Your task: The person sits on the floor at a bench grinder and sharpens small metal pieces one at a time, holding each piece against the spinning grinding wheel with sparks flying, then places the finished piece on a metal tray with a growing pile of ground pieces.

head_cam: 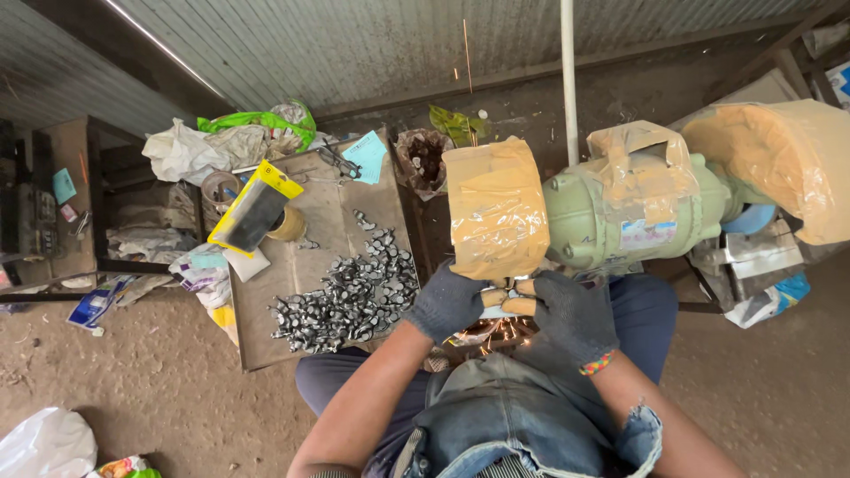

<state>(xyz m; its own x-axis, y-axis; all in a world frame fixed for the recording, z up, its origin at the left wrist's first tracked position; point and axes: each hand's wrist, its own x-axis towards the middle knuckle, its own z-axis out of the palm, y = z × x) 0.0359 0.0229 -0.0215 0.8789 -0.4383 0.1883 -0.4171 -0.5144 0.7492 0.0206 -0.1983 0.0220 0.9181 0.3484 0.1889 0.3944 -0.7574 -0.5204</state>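
My left hand and my right hand, both in dark gloves, meet under the left wheel guard of a green bench grinder. Together they pinch a small metal piece against the wheel. Orange sparks spray down toward my lap. The guard is wrapped in tan tape and hides the wheel itself. The piece is mostly covered by my fingertips.
A low board to my left carries a heap of several small dark metal parts, a yellow-edged packet and a tape roll. Bags and rags lie beyond. A white pipe rises behind the grinder.
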